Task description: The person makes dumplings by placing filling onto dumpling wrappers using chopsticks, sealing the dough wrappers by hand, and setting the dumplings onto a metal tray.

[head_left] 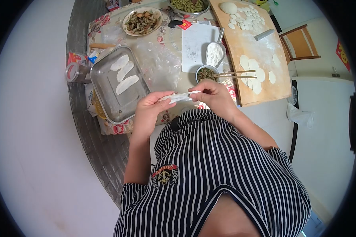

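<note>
Between my two hands, close in front of my body, is an elongated white dough piece (180,97). My left hand (152,107) holds its left end between thumb and fingers. The right end is pinched by my right hand (214,96). Just beyond my right hand stands a bowl of chopped filling (206,74), with chopsticks (237,74) lying across its rim to the right. Left of my hands, a metal tray (103,93) holds long white dough pieces (127,85) lying flat. Round flat wrappers (254,69) lie on the wooden board (261,48) at the right.
A scoop of white powder (214,54) rests on a white sheet (194,43). Farther back are a plate of food (142,21) and a bowl of green food (188,5). A rolling pin (264,34) and small dough pieces (247,17) lie on the board.
</note>
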A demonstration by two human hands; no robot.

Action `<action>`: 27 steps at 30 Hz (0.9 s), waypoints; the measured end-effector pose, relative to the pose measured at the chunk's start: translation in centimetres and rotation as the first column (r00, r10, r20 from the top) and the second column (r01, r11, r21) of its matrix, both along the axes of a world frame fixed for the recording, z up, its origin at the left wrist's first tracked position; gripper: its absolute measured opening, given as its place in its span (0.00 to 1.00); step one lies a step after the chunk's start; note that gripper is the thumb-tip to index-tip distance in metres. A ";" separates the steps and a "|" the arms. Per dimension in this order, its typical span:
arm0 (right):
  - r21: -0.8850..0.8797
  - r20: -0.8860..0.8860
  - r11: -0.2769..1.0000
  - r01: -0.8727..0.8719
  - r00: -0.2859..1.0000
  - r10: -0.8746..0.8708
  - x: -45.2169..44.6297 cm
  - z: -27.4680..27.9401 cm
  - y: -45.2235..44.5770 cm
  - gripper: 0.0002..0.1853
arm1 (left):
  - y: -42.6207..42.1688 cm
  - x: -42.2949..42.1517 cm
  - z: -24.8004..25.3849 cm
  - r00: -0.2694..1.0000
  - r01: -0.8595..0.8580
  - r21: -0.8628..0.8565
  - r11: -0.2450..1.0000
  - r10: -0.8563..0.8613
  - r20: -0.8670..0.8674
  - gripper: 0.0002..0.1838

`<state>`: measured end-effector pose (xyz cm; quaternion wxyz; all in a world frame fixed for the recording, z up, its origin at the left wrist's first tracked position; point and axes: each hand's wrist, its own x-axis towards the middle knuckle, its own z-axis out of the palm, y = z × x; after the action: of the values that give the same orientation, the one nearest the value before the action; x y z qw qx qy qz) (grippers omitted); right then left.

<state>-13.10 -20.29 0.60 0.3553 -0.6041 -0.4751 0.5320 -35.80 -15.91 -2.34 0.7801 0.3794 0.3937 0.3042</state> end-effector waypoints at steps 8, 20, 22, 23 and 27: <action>0.722 0.407 0.555 -0.413 0.902 0.142 -0.7 2.2 1.1 0.12 | -1.2 -2.1 1.1 0.966 0.013 0.620 0.785 0.150 -0.210 0.16; 0.321 0.227 0.892 -0.319 0.940 0.255 -3.5 1.9 1.5 0.12 | -2.4 -1.7 -3.2 0.937 -0.140 0.056 0.988 0.115 0.329 0.17; 0.260 0.127 0.958 -0.121 0.988 0.091 -4.0 1.5 1.4 0.13 | -1.8 -1.9 -3.5 0.945 -0.168 0.001 0.986 0.161 0.285 0.15; 0.274 0.101 0.959 -0.071 0.994 0.045 -3.9 1.5 1.5 0.13 | -1.1 -2.2 -3.4 0.918 -0.279 -0.129 0.952 0.303 0.256 0.14; 0.118 -0.014 0.992 0.052 0.999 -0.050 -2.6 0.7 1.1 0.11 | 4.1 -4.7 -3.5 0.792 -0.589 -0.170 0.790 0.606 0.074 0.12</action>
<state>-15.74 -19.16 1.35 0.4066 -0.5910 -0.4884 0.4968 -40.48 -11.80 -5.89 0.6908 0.1608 0.4642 0.5306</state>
